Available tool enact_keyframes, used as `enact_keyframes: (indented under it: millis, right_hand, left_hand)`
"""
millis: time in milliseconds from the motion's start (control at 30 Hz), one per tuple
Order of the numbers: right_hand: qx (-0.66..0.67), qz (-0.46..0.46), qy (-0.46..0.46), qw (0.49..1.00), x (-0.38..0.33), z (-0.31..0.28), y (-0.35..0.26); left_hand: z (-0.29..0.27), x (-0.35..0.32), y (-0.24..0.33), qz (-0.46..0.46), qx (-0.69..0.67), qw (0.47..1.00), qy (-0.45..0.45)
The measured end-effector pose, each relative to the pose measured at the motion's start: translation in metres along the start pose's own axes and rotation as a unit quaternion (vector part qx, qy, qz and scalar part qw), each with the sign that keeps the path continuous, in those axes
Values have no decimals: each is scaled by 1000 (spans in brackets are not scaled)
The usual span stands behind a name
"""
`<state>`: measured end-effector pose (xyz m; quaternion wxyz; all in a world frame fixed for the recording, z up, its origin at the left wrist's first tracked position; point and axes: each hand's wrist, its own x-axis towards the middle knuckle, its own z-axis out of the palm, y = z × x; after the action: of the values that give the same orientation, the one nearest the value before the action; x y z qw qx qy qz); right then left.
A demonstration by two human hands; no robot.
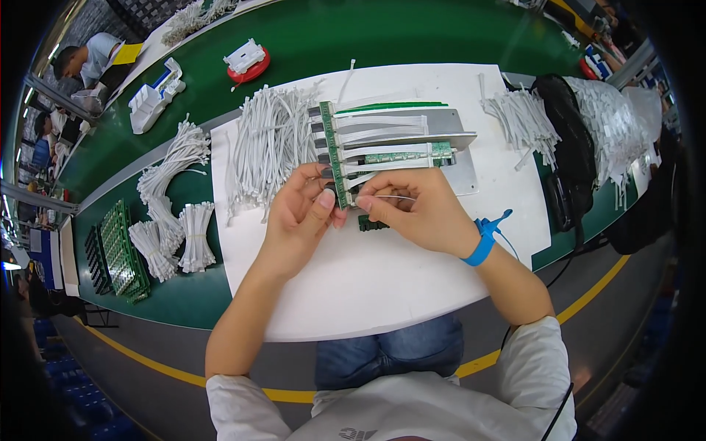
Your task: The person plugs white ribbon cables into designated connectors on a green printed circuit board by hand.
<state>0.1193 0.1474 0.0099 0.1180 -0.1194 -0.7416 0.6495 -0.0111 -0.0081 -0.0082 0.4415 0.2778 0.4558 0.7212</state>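
My left hand is closed around the near end of a narrow green circuit board, thumb and fingers gripping it. Close beside that end, my right hand pinches a thin white cable whose tip is hidden by the fingers. Several flat white cables run rightward from the board over a grey metal fixture. A second green board strip shows among these cables. Part of a small dark green connector piece lies below my right hand. A blue strap circles my right wrist.
A white sheet covers the bench under the work. Loose white cables are heaped left of the board; bundled ones lie farther left by stacked green boards. More cables and a black bag lie right. Another person sits far left.
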Motion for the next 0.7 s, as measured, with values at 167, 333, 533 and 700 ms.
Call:
enact_keyframes:
  millis: [167,333,533,700]
  right_hand:
    - [9,2,9,1000,-2,3,1]
    - [-57,-39,29,997,-2,9,6]
    - [-41,-38,38,998,-1,6,1]
    - [77,103,25,991,-1,3,-14]
  left_hand:
    - [3,-1,3,-57,-56,997,-3]
    - [1,1,-2,-26,63,997,30]
    - [1,1,-6,19,55,997,48]
    - [9,1,-1,9,38,999,35]
